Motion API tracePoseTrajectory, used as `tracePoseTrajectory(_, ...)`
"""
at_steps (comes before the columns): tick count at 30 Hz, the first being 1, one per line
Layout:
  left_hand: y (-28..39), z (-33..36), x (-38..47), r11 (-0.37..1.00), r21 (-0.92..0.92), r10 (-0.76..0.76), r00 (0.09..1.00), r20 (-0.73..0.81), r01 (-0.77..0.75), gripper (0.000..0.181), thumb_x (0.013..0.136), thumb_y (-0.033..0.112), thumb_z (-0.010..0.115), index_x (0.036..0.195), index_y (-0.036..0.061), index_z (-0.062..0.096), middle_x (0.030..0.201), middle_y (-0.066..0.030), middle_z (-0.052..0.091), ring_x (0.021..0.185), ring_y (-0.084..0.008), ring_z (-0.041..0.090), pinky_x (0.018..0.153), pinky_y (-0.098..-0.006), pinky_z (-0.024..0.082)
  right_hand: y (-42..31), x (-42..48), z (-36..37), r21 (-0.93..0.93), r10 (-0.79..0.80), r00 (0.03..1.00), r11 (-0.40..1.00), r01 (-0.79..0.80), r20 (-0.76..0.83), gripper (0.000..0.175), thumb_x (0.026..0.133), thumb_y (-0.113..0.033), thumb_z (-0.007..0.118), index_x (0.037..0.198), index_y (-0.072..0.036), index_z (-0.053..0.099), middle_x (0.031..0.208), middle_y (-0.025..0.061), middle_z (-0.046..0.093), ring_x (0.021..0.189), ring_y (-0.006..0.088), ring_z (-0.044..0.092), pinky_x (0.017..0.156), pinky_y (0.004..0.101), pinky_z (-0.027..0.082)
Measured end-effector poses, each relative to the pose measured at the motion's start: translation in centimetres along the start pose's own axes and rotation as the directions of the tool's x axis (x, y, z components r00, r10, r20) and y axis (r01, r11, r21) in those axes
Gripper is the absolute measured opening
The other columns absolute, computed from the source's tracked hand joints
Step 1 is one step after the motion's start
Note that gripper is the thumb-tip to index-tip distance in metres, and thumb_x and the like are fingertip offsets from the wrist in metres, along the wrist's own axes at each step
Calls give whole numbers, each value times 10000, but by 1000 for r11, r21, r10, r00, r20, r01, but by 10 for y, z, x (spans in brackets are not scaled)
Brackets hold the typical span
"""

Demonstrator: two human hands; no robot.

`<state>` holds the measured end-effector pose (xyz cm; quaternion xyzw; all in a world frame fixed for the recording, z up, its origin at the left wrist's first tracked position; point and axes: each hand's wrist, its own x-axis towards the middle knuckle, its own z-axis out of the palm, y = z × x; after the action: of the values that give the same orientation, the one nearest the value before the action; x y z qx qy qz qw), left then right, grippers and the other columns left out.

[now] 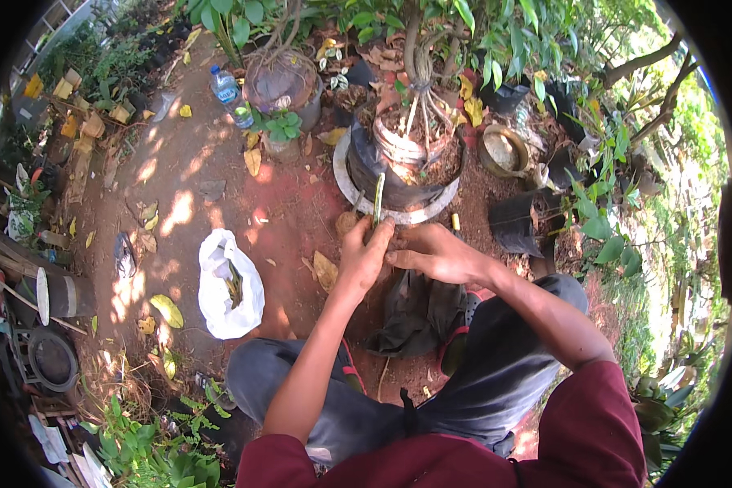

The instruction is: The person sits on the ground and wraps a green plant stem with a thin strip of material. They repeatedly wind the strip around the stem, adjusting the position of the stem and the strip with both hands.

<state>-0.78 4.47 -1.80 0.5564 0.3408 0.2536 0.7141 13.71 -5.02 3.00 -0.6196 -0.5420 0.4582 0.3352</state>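
Observation:
My left hand [365, 253] grips a narrow green plant cutting [379, 198] with a pale edge, its tip pointing away from me. Close against it, my right hand [436, 251] has its fingertips beside the left fingers; whether they pinch anything is hidden. Beneath my right wrist, a crumpled black plastic bag [405, 317] lies on the soil between my feet. An open white plastic bag [210, 305] sits to the left, with yellow-edged green leaves [235, 285] inside. Just beyond my left hand, a small brown object [345, 223] with a stick-like part rests on the ground.
A thick-rooted potted tree [424, 116] in a black pot [366, 168] stands ahead on a pale round base [412, 215]. Right of it are a round bowl [488, 149] and a black planter bag [512, 222]. Water bottles [224, 85] stand back left. Dry leaves [325, 271] litter the soil.

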Motion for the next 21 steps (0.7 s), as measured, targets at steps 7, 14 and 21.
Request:
tracePoseTrajectory(7, -16, -2, 1, 976, -154, -142, 985, 100, 156, 227, 984, 214, 528, 973, 6, 616, 800, -13, 602, 690, -100, 562, 610, -275, 458, 1, -6, 2, 214, -13, 1000, 977, 12, 4, 332, 1000, -267, 586, 1121, 28, 680, 893, 55, 682, 827, 124, 618, 759, 317, 509)
tracePoseTrajectory(14, -15, -5, 3, 994, -54, -93, 995, 47, 96, 230, 992, 262, 557, 983, 40, 617, 812, -23, 608, 632, -109, 606, 494, -279, 521, 9, -3, 12, 9, -184, 970, 982, 188, -161, 266, 945, -191, 617, 1018, 59, 675, 832, 131, 700, 784, 187, 664, 739, 337, 525)
tracePoseTrajectory(21, -5, 4, -15, 996, 53, -72, 997, -31, 74, 374, 1024, 313, 534, 922, -36, 623, 791, 12, 563, 716, -80, 461, 646, -277, 411, 3, -8, 2, -705, -640, 768, 545, 453, -1, 286, 825, -276, 693, 867, -6, 608, 803, 143, 604, 775, 365, 620, 699, 450, 479)
